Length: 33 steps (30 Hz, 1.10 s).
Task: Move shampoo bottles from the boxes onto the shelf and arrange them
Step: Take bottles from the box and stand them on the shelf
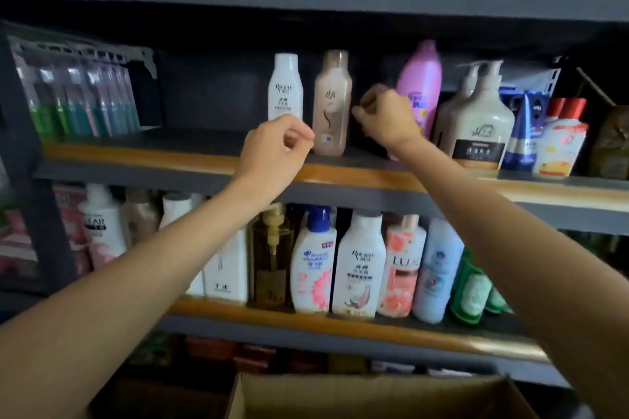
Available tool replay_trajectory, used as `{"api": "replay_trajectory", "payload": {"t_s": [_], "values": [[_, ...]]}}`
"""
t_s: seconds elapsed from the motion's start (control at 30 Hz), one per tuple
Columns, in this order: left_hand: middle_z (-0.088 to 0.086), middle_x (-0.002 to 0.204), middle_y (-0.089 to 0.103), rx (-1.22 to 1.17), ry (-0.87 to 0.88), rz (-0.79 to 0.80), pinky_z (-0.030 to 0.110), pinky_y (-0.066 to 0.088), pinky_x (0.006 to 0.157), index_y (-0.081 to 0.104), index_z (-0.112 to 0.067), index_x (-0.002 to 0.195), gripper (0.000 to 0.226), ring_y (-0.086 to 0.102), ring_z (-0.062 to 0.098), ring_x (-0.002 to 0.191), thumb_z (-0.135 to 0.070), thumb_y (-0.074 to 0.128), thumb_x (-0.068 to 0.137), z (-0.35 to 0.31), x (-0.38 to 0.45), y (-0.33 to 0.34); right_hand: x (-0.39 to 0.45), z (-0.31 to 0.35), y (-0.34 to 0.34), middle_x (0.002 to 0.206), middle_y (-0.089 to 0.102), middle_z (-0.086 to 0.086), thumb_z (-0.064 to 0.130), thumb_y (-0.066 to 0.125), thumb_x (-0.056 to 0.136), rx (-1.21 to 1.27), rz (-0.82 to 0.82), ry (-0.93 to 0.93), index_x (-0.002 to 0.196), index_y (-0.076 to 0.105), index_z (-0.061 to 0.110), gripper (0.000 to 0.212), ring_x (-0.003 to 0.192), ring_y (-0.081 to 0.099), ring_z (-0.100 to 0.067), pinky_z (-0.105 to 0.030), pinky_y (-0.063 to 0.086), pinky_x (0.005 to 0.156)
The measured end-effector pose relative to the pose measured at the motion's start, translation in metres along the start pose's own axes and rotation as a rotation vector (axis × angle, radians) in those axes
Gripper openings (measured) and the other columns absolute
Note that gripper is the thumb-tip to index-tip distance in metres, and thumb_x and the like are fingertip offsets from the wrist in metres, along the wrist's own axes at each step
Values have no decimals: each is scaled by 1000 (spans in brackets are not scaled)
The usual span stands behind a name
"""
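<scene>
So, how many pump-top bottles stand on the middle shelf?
2: both right of the pink bottle, the front pump bottle overlapping the rear pump bottle. More may be hidden.

The middle shelf (190, 150) lies bare between the toothbrush packs (81, 99) and the white bottle (285, 87); a narrower gap separates the beige bottle (332, 102) from the pink bottle (420, 85). Rightward, pump bottles (483, 119) and tubes (526, 133) crowd together.
</scene>
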<state>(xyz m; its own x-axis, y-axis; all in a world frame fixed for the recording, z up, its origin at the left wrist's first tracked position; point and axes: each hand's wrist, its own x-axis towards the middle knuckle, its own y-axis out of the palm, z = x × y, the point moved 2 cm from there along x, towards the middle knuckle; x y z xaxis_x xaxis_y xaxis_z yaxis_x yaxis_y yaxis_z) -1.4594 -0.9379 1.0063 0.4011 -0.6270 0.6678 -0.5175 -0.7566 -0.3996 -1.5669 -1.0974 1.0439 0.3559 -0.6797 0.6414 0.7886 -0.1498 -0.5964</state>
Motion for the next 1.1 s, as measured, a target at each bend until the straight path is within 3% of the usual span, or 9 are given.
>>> {"api": "replay_trajectory", "payload": {"t_s": [0.23, 0.37, 0.43, 0.53, 0.6, 0.7, 0.87, 1.0, 1.1], "values": [[3, 86, 68, -112, -109, 476, 14, 46, 72, 61, -22, 81, 20, 60, 3, 74, -4, 54, 86, 25, -97, 77, -151, -20, -28, 71, 69, -5, 25, 43, 82, -18, -187, -312, 87, 63, 7, 28, 67, 67, -28, -43, 53, 65], [-1, 85, 65, -134, -249, 688, 25, 49, 81, 58, -24, 78, 19, 62, 13, 85, -8, 55, 87, 52, -164, 124, -199, -55, -9, 59, 67, -4, 16, 46, 84, 83, -4, -310, 85, 61, 3, 20, 53, 64, -20, -37, 53, 58], [0, 89, 66, -106, -314, 818, 33, 50, 85, 61, -23, 82, 11, 62, 16, 88, -16, 55, 87, 69, -200, 142, -250, -82, 23, 67, 69, -4, 22, 44, 83, -45, 334, -386, 89, 64, 8, 25, 57, 65, -23, -34, 53, 54], [-1, 96, 63, 55, -400, 986, 26, 47, 81, 65, -16, 100, 15, 59, 14, 92, -17, 53, 91, 97, -244, 150, -335, -143, 72, 108, 64, -7, 23, 47, 90, -520, 1303, -332, 114, 59, 16, 28, 96, 62, -28, -37, 54, 76], [-1, 103, 62, 112, -455, 1050, 23, 46, 79, 64, -15, 105, 16, 59, 14, 97, -17, 51, 94, 113, -264, 150, -379, -181, 91, 119, 59, -12, 19, 48, 92, -686, 1600, -258, 122, 55, 12, 31, 104, 59, -31, -37, 51, 78], [0, 108, 60, 183, -499, 1080, 20, 45, 70, 62, -16, 108, 18, 56, 11, 87, -18, 49, 95, 126, -278, 151, -419, -217, 114, 123, 57, -8, 35, 43, 95, -718, 1645, -44, 124, 53, 14, 37, 101, 55, -24, -33, 42, 81], [2, 110, 60, 212, -510, 1097, 24, 45, 72, 61, -15, 109, 18, 55, 12, 83, -16, 48, 96, 128, -285, 161, -438, -231, 128, 129, 53, -12, 27, 47, 93, -769, 1628, -150, 127, 53, 9, 39, 118, 50, -29, -35, 39, 96], [1, 118, 60, 183, -443, 1153, 26, 48, 84, 59, -17, 113, 21, 57, 14, 100, -16, 51, 94, 120, -277, 163, -408, -209, 114, 129, 53, -13, 10, 54, 90, -530, 1625, 213, 126, 51, 7, 36, 113, 54, -30, -36, 45, 89], [-2, 128, 55, 115, -414, 1290, 25, 44, 85, 52, -19, 124, 34, 53, 9, 100, -21, 58, 91, 110, -263, 158, -363, -180, 94, 109, 64, -11, 24, 64, 86, -404, 1512, 126, 109, 58, 9, 28, 95, 63, -27, -32, 46, 75]]}}
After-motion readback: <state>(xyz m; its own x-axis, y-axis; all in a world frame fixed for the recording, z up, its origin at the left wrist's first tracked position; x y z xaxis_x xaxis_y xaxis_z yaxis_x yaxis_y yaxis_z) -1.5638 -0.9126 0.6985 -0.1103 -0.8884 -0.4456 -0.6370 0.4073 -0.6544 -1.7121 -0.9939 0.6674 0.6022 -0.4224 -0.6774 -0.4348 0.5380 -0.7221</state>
